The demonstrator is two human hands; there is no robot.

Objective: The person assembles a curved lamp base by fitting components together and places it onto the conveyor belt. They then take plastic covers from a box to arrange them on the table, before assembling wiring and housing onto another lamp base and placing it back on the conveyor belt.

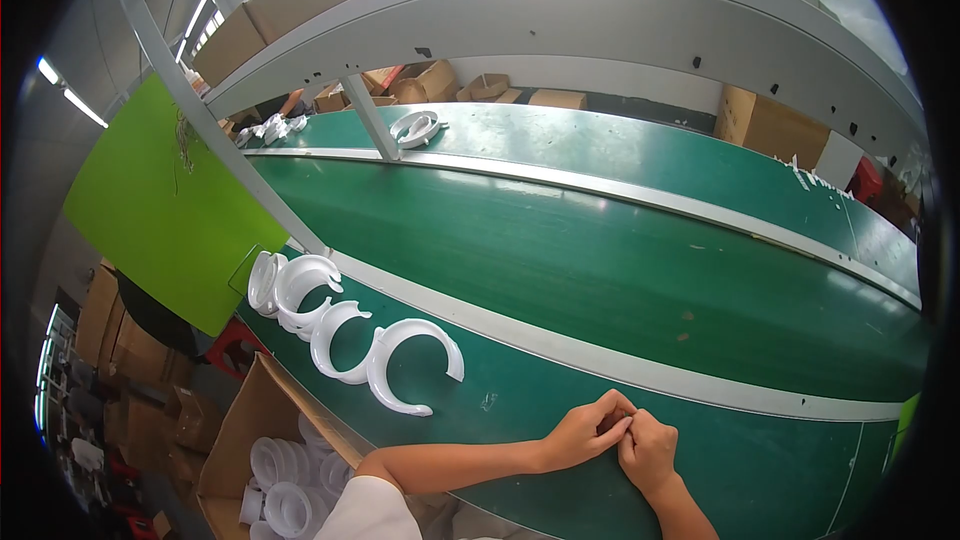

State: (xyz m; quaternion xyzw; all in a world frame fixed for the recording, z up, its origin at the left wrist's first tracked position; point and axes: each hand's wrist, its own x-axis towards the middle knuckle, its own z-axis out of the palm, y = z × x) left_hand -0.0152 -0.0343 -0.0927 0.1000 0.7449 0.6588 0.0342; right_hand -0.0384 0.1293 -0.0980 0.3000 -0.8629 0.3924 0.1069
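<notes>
My left hand and my right hand meet over the near green worktop, fingers curled and fingertips together. Whether anything small is between them is hidden. To the left of my hands, several white C-shaped plastic parts lie in a row on the worktop, touching or overlapping one another. The nearest of these has its opening toward my hands, and neither hand touches it.
An open cardboard box of white ring parts stands below at the left. Beyond the worktop runs a green conveyor belt. A white ring lies on the far ledge, and a light-green panel rises at left.
</notes>
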